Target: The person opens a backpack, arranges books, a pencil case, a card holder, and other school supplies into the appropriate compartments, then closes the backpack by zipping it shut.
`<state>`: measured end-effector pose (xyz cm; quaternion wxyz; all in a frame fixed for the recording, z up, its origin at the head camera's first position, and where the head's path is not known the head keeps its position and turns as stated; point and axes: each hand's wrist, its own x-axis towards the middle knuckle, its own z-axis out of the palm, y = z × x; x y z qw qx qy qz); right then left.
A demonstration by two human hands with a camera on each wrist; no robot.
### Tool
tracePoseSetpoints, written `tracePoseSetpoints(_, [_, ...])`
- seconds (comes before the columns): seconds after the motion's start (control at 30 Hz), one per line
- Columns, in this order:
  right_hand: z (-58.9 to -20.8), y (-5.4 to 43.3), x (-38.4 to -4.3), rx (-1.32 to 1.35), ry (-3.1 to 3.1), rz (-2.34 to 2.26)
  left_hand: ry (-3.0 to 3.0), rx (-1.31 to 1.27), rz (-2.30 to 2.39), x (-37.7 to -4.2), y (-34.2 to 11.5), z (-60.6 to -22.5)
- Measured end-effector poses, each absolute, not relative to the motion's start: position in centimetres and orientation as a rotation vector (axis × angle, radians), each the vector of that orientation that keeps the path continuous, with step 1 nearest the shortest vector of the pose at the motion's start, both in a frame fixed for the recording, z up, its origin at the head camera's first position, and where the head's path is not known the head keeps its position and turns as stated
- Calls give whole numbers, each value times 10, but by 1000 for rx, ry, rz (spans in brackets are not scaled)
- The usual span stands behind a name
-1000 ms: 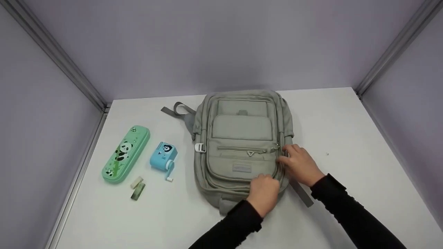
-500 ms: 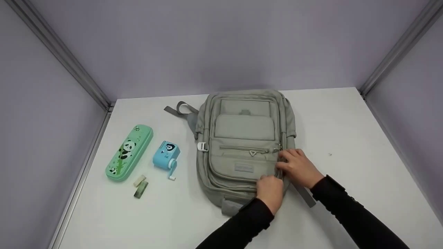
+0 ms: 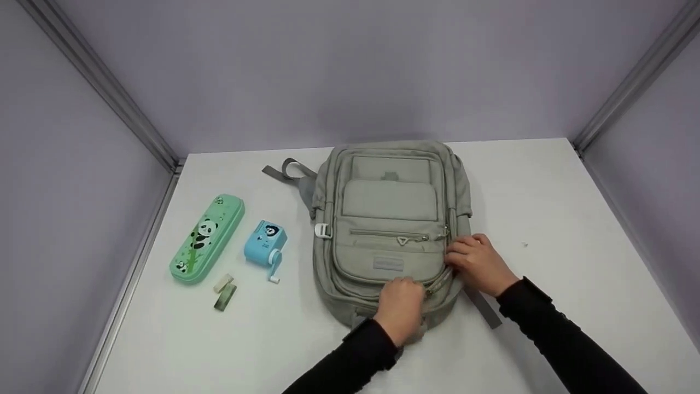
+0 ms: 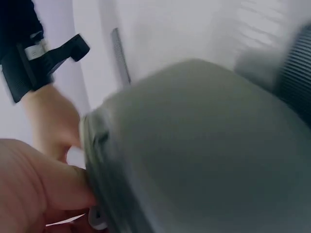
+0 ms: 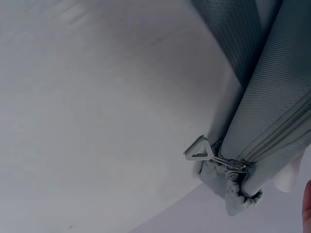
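Note:
A grey-green backpack lies front up on the white table. At its near end my left hand has curled fingers on the zip seam. The left wrist view shows that hand's thumb pressed to the zip edge, with part of a grey zip pull beneath. My right hand grips the backpack's right edge, fingers curled over the side. In the right wrist view only a sliver of it shows; another triangular zip pull hangs from the bag's side.
Left of the bag lie a green panda pencil case, a blue crank pencil sharpener and two small erasers, one pale and one green. A loose strap extends at right. Panels enclose the table.
My left hand first shifts right, then moves left along the near zip seam, and a zip stretch shows between the hands. My right hand stays at the right edge.

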<state>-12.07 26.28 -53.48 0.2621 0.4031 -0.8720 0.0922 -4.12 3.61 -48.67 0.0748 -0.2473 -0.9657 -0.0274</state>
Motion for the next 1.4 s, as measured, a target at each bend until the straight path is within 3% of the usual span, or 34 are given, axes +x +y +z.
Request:
tracePoseSetpoints(0.37, [-530, 267, -120, 1029, -2364, 320, -3093, -528, -1097, -77, -104, -490])
tracePoseSetpoints(0.63, [-525, 266, -119, 989, -2355, 358, -3046, -285, -1065, -101, -153, -498])
tracePoseSetpoints(0.83, [-521, 269, -124, 941, -2393, 363, -2986, -240, -973, -96, -150, -499])
tracePoseSetpoints(1.17, [-513, 296, -131, 621, -2624, 398, -2864, -599, -1230, -70, -100, -503])
tracePoseSetpoints(1.27, [-505, 281, -120, 567, -2653, 412, -2847, -636, -1326, -63, -87, -503])
tracePoseSetpoints(1.4, [-496, 234, -89, 740, -2591, 499, -2862, -633, -1448, -53, -75, -503])
